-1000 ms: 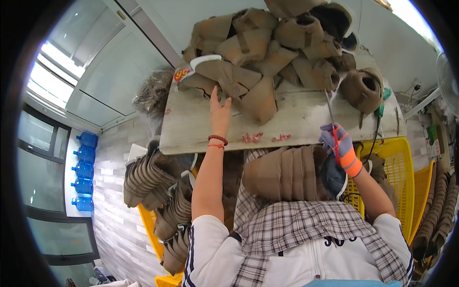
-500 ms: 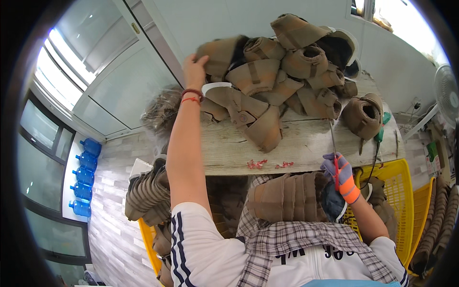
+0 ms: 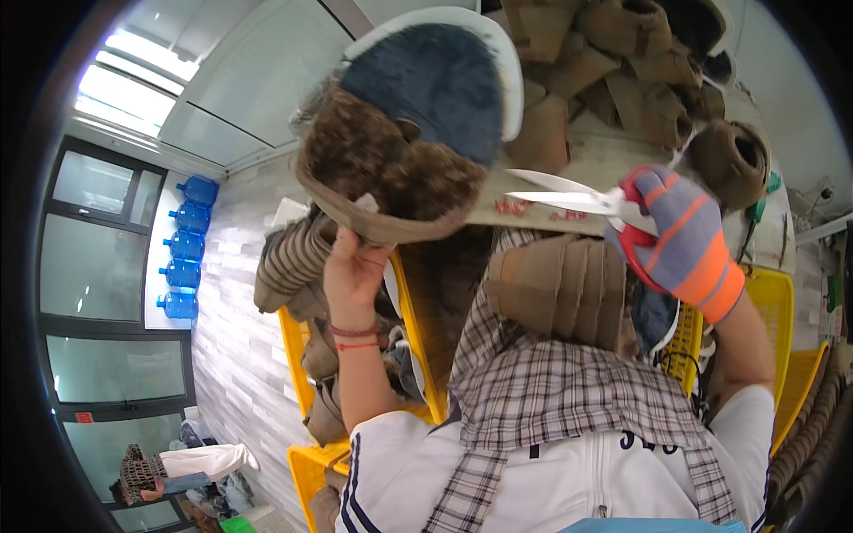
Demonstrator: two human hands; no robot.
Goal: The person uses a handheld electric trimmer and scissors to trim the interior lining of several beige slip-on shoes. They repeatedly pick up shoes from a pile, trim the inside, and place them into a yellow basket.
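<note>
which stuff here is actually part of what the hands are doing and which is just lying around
In hand:
- left hand holding up a fur-lined brown boot upper
- right hand, gloved, holding scissors with blades open
- stack of brown uppers on the lap

Lying about:
- heap of uppers on the table
- yellow crates
- blue water bottles

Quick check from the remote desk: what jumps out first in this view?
The brown fur-lined boot upper with its blue fleecy inside, held up close at top centre by the bare left hand. Just right of it, the gloved right hand holds open scissors pointing at that piece. Behind them, a pile of brown boot uppers covers the workbench.
</note>
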